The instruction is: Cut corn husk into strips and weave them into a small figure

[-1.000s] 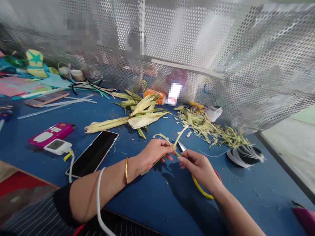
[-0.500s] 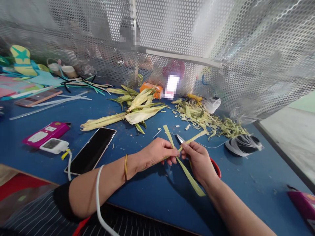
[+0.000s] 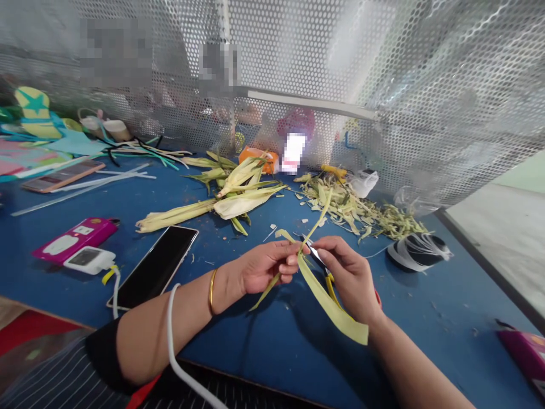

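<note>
My left hand (image 3: 272, 264) is closed, with thumb and index finger pinching several pale green corn husk strips (image 3: 332, 307) where they cross. One broad strip curves down to the right, a narrow one points up, and another end hangs below the hand. My right hand (image 3: 347, 272) is just right of the crossing, its thumb and index finger bent close together. What they hold, if anything, is too small to make out. Scissors (image 3: 329, 286) with red and yellow handles lie under my right hand, blades pointing to the strips and handles partly hidden.
Whole corn husks (image 3: 244, 196) lie beyond my hands, with a pile of shredded husk (image 3: 340, 201) to their right. A spool of white thread (image 3: 419, 251) stands at right. A phone (image 3: 153, 267) and a cabled white device (image 3: 89, 259) lie left. A perforated screen (image 3: 306, 62) borders the back.
The strips have turned in my hands: the narrow one now points up, and the broad one swings out lower right. My left hand has rolled, showing more of its curled fingers.
</note>
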The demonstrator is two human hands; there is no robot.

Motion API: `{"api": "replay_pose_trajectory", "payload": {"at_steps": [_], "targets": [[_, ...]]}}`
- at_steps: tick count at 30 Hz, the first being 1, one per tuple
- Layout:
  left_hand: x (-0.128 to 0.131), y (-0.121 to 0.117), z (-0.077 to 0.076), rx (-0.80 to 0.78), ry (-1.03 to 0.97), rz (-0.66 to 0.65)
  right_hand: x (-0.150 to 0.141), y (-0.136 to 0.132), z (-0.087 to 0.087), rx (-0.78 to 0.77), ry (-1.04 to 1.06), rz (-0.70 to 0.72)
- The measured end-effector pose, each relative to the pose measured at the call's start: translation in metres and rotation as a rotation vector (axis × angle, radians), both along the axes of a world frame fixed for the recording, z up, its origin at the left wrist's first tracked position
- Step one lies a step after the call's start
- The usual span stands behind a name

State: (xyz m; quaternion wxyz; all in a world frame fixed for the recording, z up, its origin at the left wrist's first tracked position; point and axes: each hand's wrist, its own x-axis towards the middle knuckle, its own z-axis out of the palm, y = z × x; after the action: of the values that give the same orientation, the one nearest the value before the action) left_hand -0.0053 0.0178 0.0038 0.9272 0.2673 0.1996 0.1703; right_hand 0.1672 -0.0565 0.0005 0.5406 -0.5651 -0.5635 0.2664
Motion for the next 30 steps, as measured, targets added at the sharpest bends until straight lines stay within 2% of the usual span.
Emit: {"api": "replay_pose_trajectory", "payload": {"at_steps": [5,10,15,20,25,30], "targets": [[0.001,0.000,-0.001,-0.034,0.018,0.035,-0.003,-0.002,0.000,0.108,-0.096,0.105],[0.003,-0.002,-0.003,0.013,0.026,0.028,-0.006,-0.006,0.002,0.126,-0.261,0.078],[0.005,-0.004,-0.003,0.068,0.106,0.072,-0.007,-0.006,-0.007,0.185,-0.444,0.016],[0.005,-0.005,-0.002,0.085,0.184,0.080,-0.006,-0.003,-0.017,0.223,-0.457,-0.022],[0.004,-0.007,-0.001,0.158,0.195,0.103,-0.006,-0.001,-0.018,0.272,-0.491,-0.016],[0.004,-0.008,-0.002,0.180,0.220,0.123,-0.007,0.001,-0.022,0.253,-0.422,0.002]]}}
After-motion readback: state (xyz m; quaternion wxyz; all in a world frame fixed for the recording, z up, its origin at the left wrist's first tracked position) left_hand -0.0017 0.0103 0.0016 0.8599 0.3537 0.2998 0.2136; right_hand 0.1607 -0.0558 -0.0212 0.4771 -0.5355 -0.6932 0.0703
